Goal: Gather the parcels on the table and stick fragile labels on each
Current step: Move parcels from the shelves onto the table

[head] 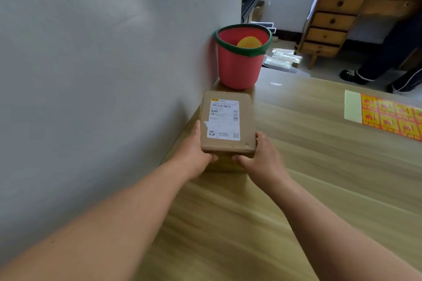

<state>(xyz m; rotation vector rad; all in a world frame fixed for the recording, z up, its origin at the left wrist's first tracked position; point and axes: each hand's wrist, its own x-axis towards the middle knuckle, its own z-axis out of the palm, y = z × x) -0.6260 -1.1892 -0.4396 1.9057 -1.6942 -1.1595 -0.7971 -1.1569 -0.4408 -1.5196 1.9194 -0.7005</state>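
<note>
- A flat, rectangular brown cardboard parcel (237,147) with a white printed shipping label (225,120) on its top face lies between the two hands, which both hold its near end.
- The left hand (194,150) grips the near left corner. One digit lies up along the left edge, and the other fingers (212,157) curl round and under the near edge.
- The right hand (262,157) grips the near right corner the same way. One digit rests against the right edge, and the rest are tucked beneath the near edge, almost meeting the left fingers.
- The parcel stretches away from the fingertips. Its near end is just above the pale wood-grain surface (296,189), with a shadow under it; I cannot tell whether the far end rests on the surface.
- Just beyond the parcel's far end, a red plastic bucket with a green rim (239,68) stands against the grey wall (91,75). The wall runs close along the left of the left fingers.
- A round yellow object (249,42) lies inside the bucket.
- Well to the right of the right fingers, a sheet of orange-and-red fragile labels (388,118) lies flat on the surface.
- Far beyond, a wooden desk with drawers (331,23) stands on the floor.
</note>
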